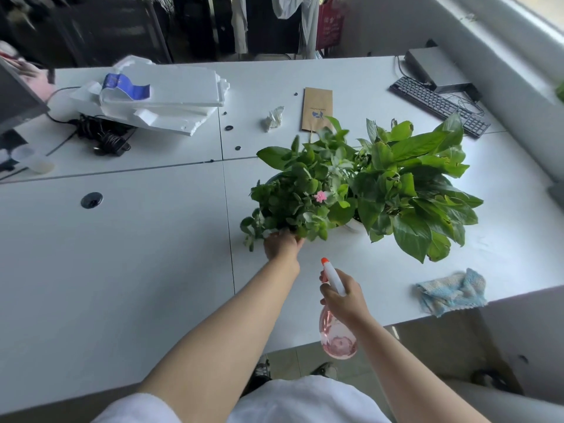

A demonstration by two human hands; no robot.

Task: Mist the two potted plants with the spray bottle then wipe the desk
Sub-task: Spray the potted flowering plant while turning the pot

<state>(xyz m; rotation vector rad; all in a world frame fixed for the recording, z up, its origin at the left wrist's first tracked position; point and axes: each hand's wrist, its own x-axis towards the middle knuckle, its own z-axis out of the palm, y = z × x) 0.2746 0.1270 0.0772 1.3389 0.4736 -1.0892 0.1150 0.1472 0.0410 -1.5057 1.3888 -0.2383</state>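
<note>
Spray bottle (335, 315): pink, see-through, white head with orange nozzle tip. Held off the near edge of the counter (122, 270), above the floor, nozzle aimed up and forward at the two plants. Right hand (345, 297) wrapped round the neck, fingers (325, 293) closed on the trigger area; whether the trigger is squeezed cannot be told. No mist visible. Judged a ready-to-spray hold: bottle kept back so the cone would spread over the foliage.

Flowering plant (299, 193): small leaves, one pink bloom, standing just left of and touching leaves with the broad-leaf plant (415, 184). Left hand (282, 244) reaching under the near foliage, fingertips hidden among leaves; presumably at the pot or lifting stems, but fingers' state cannot be told. Judged as steadying or turning the pot to present a side to the nozzle.

Cloth (451, 291): blue and white, crumpled at the near right counter edge, close to the right hand, untouched. Wiping step judged not yet begun.

Further out: brown paper sleeve (316, 109) and crumpled tissue (274, 118) behind the plants; foam packing (171, 96) and coiled cables (100, 135) far left; keyboard (439, 106) far right, well apart from the plants. Overspray risk to these judged low.
</note>
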